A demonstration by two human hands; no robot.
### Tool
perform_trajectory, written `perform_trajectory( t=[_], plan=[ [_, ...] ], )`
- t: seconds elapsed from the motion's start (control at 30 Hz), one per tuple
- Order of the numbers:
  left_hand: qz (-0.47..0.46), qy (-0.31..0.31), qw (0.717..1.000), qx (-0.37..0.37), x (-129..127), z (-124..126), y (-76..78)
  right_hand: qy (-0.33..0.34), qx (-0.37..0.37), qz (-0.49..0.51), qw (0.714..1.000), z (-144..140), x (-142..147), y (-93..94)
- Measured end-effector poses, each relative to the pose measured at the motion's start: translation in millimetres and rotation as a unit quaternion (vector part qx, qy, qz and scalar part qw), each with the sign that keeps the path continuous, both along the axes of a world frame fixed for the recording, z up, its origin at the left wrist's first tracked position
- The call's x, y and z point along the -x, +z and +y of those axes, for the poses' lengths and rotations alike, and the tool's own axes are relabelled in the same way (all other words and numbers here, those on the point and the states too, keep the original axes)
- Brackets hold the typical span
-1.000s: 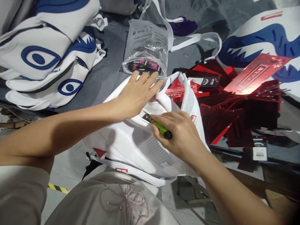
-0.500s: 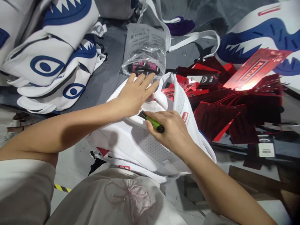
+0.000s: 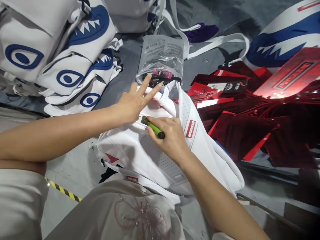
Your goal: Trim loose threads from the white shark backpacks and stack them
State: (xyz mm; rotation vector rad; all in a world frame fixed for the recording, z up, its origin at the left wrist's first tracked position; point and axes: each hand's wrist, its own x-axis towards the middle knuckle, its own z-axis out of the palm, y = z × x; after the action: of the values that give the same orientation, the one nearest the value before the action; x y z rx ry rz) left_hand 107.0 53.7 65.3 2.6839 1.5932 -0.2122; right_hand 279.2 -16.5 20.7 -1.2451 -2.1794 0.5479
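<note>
A white backpack [image 3: 160, 156] lies across my lap against the table's edge, its perforated back panel and red-labelled strap facing up. My left hand [image 3: 132, 105] rests on its top part with the fingers spread, fingertips near the bag's handle loop. My right hand [image 3: 167, 135] is closed around a short green tool with black ends [image 3: 156, 129]. The tool's far end touches the top edge of the backpack, just below my left palm; what kind of tool it is I cannot tell.
Just beyond the backpack lies a clear plastic bag [image 3: 162, 50] with black and pink items. Red tags [image 3: 240, 133] are heaped on the right. White backpacks with blue eyes [image 3: 67, 78] are stacked on the left. A white strap [image 3: 217, 41] and purple cloth [image 3: 203, 32] lie behind.
The view has shifted slightly. My left hand has moved a little left and its fingers have spread wider. My right hand with the green tool has slid a short way left along the backpack's edge.
</note>
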Motion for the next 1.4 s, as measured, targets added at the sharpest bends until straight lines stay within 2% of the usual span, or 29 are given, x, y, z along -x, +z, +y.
perform_trajectory(
  t=[0.2, 0.37, 0.63, 0.73, 0.87, 1.1, 1.23, 1.4],
  plan=[
    [0.02, -0.046, 0.996, 0.075, 15, 10, 13.5, -0.002, -0.012, 0.022, 1.0, -2, -5, -0.2],
    [-0.007, -0.085, 0.991, 0.098, 23, 19, 13.6, -0.009, -0.004, 0.017, 1.0, -3, -4, 4.2],
    [0.023, -0.027, 0.981, 0.191, 14, 23, 23.2, -0.009, 0.065, 0.048, 0.997, 3, 19, 12.2],
    [0.0, -0.046, 0.981, 0.19, 20, 27, 18.3, -0.043, 0.05, 0.04, 0.997, 1, 18, 11.2],
    [-0.032, -0.061, 0.98, 0.186, 28, 32, 13.2, -0.02, 0.081, 0.081, 0.993, 0, 18, 10.0],
    [-0.016, -0.007, 0.984, 0.176, 27, 30, 12.4, -0.002, 0.137, 0.097, 0.986, 9, 30, 13.2],
    [0.003, 0.024, 0.984, 0.175, 24, 30, 12.2, -0.037, 0.125, 0.066, 0.989, 10, 32, 9.7],
    [0.044, 0.043, 0.977, 0.203, 15, 29, 20.9, -0.026, 0.118, 0.068, 0.99, 9, 35, 7.5]
  ],
)
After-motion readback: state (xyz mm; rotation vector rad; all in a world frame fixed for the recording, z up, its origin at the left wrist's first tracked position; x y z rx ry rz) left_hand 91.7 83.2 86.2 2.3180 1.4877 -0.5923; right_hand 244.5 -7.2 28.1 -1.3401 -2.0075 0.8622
